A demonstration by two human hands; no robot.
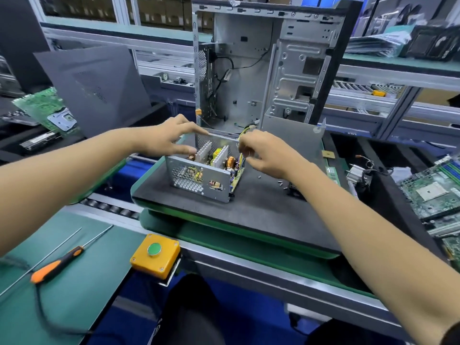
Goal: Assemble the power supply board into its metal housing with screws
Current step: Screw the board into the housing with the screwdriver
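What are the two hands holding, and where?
The left hand grips the metal housing by its upper rear wall. The right hand is curled at the wires by its right side; what it pinches cannot be told.

Both bare forearms reached forward and converged. Left hand (171, 140): palm down, fingers extended, thumb tucked under, gripping the top edge of the metal housing (199, 178). Right hand (267, 153): fingers curled inward at the housing's right side; whether they pinched anything was blurred.
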